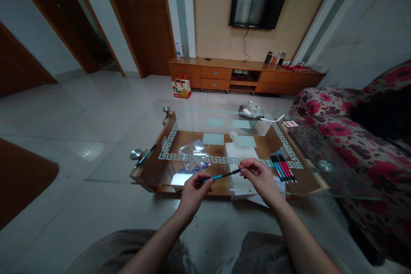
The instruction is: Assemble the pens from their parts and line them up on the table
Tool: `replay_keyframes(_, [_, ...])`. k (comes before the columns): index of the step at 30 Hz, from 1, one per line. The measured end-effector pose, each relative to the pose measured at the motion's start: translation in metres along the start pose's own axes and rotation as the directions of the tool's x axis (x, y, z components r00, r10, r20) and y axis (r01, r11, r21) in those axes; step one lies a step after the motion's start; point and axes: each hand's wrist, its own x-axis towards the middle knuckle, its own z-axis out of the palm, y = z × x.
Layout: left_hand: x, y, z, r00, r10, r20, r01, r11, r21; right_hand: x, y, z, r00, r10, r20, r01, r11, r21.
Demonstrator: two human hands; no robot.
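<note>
A blue and black pen (217, 177) is held nearly level above the near edge of the glass table (192, 113). My left hand (196, 188) is closed around one end, and my right hand (257, 174) pinches the black tip at the other. Beyond my right wrist, several blue and pink pens (283, 167) lie side by side on the glass. Another blue pen (145, 156) rests alone at the table's left side. Crumpled clear plastic packaging (194, 154) lies just beyond my left hand.
A bagged bundle (251, 110) sits at the table's far side, with a white card (290, 123) to its right. A flowered sofa (359, 137) flanks the right side. A paper bag (181, 87) stands before the low wooden cabinet (215, 72).
</note>
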Motion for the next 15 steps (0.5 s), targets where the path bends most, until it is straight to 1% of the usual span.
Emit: replay_keyframes(15, [-0.0005,-0.0013,-0.0009,1.0,0.0,-0.003,0.0,1.0,0.0,-0.0002,0.0045,-0.0023,1.0,0.018,0.016,-0.019,1.0,0.015])
